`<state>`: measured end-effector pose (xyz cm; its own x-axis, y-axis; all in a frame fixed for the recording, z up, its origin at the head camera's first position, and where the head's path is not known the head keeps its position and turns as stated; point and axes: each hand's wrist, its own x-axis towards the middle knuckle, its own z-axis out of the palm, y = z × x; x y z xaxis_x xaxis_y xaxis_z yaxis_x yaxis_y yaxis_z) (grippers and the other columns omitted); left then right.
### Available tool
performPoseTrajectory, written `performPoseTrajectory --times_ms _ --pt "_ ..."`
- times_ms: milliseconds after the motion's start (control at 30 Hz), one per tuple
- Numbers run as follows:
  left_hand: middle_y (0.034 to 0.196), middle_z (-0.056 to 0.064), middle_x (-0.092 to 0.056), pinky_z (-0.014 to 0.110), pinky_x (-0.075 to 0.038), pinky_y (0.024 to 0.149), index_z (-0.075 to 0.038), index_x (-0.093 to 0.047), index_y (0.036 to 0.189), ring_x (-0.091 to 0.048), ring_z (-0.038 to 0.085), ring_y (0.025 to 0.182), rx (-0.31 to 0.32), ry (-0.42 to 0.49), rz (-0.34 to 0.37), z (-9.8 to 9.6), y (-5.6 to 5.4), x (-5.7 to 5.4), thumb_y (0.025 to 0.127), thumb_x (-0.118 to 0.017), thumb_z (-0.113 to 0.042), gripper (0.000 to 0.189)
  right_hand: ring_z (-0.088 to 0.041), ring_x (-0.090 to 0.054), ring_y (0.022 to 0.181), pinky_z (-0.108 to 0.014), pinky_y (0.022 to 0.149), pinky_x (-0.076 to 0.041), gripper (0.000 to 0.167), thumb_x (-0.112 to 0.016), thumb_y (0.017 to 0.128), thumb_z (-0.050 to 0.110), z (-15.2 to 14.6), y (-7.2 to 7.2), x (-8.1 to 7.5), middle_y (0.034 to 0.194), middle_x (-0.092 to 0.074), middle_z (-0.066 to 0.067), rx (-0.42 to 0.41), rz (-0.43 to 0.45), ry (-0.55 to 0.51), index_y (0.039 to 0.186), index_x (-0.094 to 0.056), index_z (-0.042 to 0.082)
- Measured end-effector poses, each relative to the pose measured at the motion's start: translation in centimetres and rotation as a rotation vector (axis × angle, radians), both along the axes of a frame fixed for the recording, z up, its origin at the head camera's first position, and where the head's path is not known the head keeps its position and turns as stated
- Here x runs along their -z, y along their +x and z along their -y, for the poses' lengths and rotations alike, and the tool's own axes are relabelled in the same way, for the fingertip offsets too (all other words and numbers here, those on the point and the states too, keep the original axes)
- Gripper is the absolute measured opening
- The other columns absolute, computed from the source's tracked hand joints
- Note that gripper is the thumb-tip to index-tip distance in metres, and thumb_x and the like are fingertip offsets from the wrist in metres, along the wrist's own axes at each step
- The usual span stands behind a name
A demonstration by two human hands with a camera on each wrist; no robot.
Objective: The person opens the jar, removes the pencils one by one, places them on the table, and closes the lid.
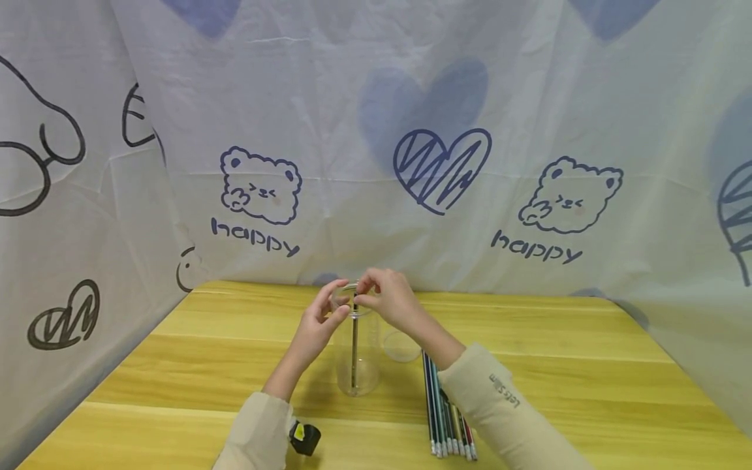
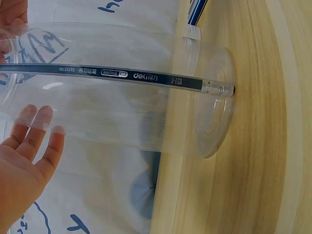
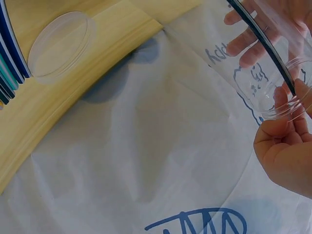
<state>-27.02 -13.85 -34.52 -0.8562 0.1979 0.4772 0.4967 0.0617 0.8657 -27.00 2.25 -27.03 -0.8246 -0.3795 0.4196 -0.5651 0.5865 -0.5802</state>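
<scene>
A tall clear plastic jar (image 1: 369, 349) stands upright on the table, its mouth uncovered. Inside it is a dark pencil (image 2: 151, 78), eraser end down at the jar's bottom in the left wrist view. My right hand (image 1: 390, 300) is at the mouth, thumb and fingers pinching the pencil's upper end. Around the jar's upper side, my left hand (image 1: 314, 326) steadies it just below the rim, thumb on the near side and fingers beyond. Three fingertips (image 2: 45, 114) show against the clear wall in the left wrist view.
A round clear lid (image 1: 402, 347) lies right of the jar. Several pencils (image 1: 449, 418) lie side by side nearer the front, partly under the right sleeve. A small black object (image 1: 304, 438) is beside the left sleeve. Printed white cloth (image 1: 352, 196) hangs behind the wooden table (image 1: 194, 385).
</scene>
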Motion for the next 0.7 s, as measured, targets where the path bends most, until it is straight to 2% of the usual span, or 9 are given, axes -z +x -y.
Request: performPoseTrajectory --times_ms 133,267,333,400,533,700 --pt "0.099 0.021 -0.056 0.049 -0.039 0.089 -0.009 -0.038 0.133 -0.044 0.034 0.115 0.004 0.001 -0.003 0.1 0.0 0.0 0.09 -0.051 -0.013 0.045 -0.018 -0.05 0.075 -0.029 0.069 -0.043 0.006 -0.067 0.078 0.005 0.0 -0.1 0.2 0.079 -0.062 -0.003 -0.026 -0.049 -0.009 0.077 -0.061 0.005" --pt "0.097 0.023 -0.054 0.048 -0.039 0.09 -0.009 -0.038 0.133 -0.043 0.035 0.115 0.008 0.007 -0.007 0.1 0.0 0.1 0.09 -0.051 -0.013 0.045 -0.02 -0.058 0.078 -0.039 0.084 -0.043 0.003 -0.064 0.079 0.0 0.0 -0.3 0.7 0.081 -0.066 -0.006 -0.073 -0.158 -0.018 0.079 -0.067 0.002" --pt "0.097 0.024 -0.054 0.047 -0.039 0.09 -0.008 -0.037 0.133 -0.043 0.036 0.115 0.009 0.008 -0.009 0.1 0.0 0.1 0.09 -0.051 -0.012 0.046 -0.02 -0.059 0.077 -0.041 0.085 -0.042 0.007 -0.063 0.079 -0.001 0.0 -0.4 0.9 0.082 -0.067 -0.007 -0.088 -0.215 -0.025 0.08 -0.069 0.001" --pt "0.1 0.025 -0.054 0.047 -0.039 0.09 -0.006 -0.036 0.133 -0.043 0.037 0.115 0.01 0.008 -0.008 0.1 0.0 0.1 0.089 -0.051 -0.012 0.046 -0.02 -0.058 0.075 -0.039 0.083 -0.043 0.009 -0.063 0.078 -0.003 -0.1 -0.4 1.1 0.082 -0.067 -0.008 -0.089 -0.25 -0.047 0.081 -0.07 0.001" --pt "0.108 0.027 -0.053 0.048 -0.038 0.09 -0.007 -0.036 0.134 -0.042 0.038 0.115 0.008 0.001 0.001 0.2 0.0 0.1 0.09 -0.051 -0.012 0.047 -0.019 -0.055 0.075 -0.029 0.069 -0.047 0.01 -0.063 0.077 -0.005 -0.1 -0.4 1.5 0.083 -0.066 -0.007 -0.077 -0.292 -0.125 0.084 -0.069 0.0" --pt "0.109 0.024 -0.054 0.048 -0.04 0.089 -0.01 -0.038 0.133 -0.045 0.035 0.113 -0.003 -0.009 -0.003 0.1 -0.1 0.1 0.089 -0.051 -0.014 0.046 -0.019 -0.054 0.072 -0.023 0.061 -0.048 0.018 -0.062 0.076 -0.01 -0.4 -0.6 1.6 0.086 -0.06 -0.011 -0.093 -0.306 -0.298 0.092 -0.066 -0.005"
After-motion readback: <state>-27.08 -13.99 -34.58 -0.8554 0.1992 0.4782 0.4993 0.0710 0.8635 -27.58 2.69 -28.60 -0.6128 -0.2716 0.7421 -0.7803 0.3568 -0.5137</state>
